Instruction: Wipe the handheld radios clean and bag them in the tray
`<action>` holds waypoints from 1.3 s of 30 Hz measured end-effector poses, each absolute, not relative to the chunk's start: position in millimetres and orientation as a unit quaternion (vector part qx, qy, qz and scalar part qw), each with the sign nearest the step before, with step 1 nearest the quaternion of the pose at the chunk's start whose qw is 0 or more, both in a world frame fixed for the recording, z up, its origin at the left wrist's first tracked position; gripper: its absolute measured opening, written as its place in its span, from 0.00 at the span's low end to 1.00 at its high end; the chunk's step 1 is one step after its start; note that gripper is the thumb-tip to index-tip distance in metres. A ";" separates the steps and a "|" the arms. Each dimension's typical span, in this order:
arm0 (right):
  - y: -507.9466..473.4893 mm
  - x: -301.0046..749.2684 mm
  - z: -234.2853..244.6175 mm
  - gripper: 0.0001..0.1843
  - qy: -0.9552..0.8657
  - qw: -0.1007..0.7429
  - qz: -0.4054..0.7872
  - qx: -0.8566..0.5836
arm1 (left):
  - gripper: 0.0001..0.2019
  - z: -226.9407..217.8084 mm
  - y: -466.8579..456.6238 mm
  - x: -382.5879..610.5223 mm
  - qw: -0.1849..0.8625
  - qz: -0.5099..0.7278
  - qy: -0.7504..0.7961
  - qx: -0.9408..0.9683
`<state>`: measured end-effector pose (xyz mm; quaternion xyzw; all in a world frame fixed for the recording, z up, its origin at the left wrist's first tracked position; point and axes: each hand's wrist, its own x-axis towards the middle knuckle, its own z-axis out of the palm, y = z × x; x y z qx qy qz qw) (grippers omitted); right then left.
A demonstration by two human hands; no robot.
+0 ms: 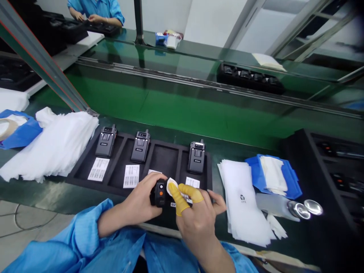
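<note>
My left hand (142,201) grips a small black radio-like device (159,193) with an orange button, held over the near edge of a black foam tray (119,180). My right hand (196,216), with yellow finger cots on thumb and forefinger, pinches a small white wipe (172,186) against the device. Three matching black devices (106,141) (140,146) (196,157) stand in the tray's slots, with white label slips (98,169) lying in front of them. One slot between them is empty.
A pile of white bags (54,146) lies left of the tray; flat white bags (243,204), a blue cloth with wipes (273,174) and a silver bottle (290,207) lie right. Another black tray (327,178) stands far right. Across the green conveyor (182,106) a person in blue (95,11) works.
</note>
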<state>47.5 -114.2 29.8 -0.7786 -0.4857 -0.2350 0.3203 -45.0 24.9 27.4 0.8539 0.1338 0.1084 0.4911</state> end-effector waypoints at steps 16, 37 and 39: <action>-107.6 50.6 33.9 0.17 -0.492 0.317 -0.242 -0.774 | 0.31 24.7 24.3 -45.3 0.488 0.111 0.141 0.854; -121.6 54.1 31.9 0.15 -0.509 0.309 -0.221 -0.772 | 0.33 29.0 22.1 -46.9 0.473 0.098 0.152 0.862; -117.4 50.3 31.6 0.16 -0.504 0.322 -0.217 -0.771 | 0.33 28.9 22.0 -47.3 0.479 0.097 0.150 0.859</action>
